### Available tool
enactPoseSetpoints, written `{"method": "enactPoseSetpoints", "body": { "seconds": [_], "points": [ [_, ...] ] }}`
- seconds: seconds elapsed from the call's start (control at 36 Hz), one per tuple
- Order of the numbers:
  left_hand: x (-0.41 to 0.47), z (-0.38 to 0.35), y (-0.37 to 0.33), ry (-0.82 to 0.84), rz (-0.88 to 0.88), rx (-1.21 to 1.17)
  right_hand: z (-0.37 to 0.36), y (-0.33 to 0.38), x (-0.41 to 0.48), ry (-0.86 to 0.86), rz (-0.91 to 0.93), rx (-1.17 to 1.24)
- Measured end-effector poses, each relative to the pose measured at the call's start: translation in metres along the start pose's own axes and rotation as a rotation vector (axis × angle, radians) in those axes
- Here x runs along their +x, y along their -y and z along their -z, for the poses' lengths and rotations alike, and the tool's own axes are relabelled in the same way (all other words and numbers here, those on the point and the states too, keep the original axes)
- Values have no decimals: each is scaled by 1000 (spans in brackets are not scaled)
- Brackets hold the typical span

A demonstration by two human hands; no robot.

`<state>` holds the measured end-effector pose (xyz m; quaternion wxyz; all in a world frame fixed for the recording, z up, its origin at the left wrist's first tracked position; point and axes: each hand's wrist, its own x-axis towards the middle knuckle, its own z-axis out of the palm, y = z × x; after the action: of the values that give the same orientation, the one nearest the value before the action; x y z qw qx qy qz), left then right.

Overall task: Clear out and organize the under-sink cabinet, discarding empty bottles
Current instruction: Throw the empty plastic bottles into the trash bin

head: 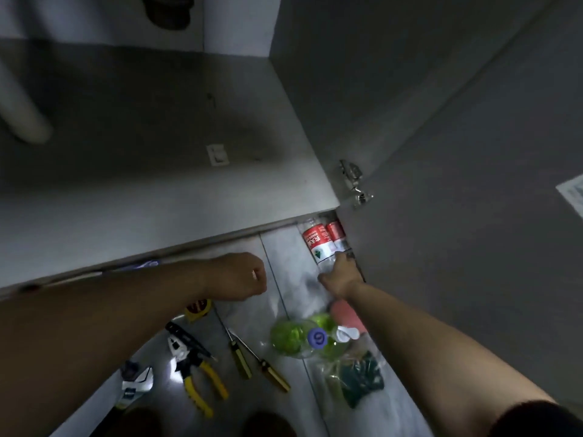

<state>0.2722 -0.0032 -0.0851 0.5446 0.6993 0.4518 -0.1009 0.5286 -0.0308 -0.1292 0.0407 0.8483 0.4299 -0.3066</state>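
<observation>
Two clear plastic bottles with red labels lie side by side on the floor tiles, tucked against the open cabinet door. My right hand grips the lower end of the nearer red-label bottle; the second red-label bottle lies just behind it. My left hand hovers as a closed fist over the floor in front of the cabinet edge, with nothing in it. The grey cabinet floor holds only a small white tag.
On the tiles near me lie green-tinted bottles, one with a blue cap, a pink item, dark green scrub pads, two screwdrivers, yellow pliers, a tape measure and a white drainpipe at left.
</observation>
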Motion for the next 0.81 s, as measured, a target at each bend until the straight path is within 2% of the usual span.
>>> {"method": "enactPoseSetpoints", "body": {
  "seconds": [0.14, 0.31, 0.42, 0.5, 0.58, 0.67, 0.75, 0.81],
  "points": [
    [23, -18, 31, 13, 20, -129, -27, 10, 38, -26, -133, -149],
    [39, -31, 50, -114, 96, -461, -33, 25, 48, 95, -168, -14],
    [47, -31, 48, -176, 178, -620, -28, 39, 29, 302, -219, 326],
    [42, -28, 36, -178, 212, -735, -16, 49, 3, 537, -270, 562],
    [30, -26, 20, -109, 179, -788, -3, 56, -21, 731, -265, 740],
    [22, -29, 6, -103, 109, -745, 5, 55, -35, 840, -197, 827],
    [21, -34, -1, -79, 4, -822, 7, 47, -36, 820, -151, 712],
    [25, -36, 2, -87, 26, -832, 7, 40, -32, 658, -93, 558]
  ]
}}
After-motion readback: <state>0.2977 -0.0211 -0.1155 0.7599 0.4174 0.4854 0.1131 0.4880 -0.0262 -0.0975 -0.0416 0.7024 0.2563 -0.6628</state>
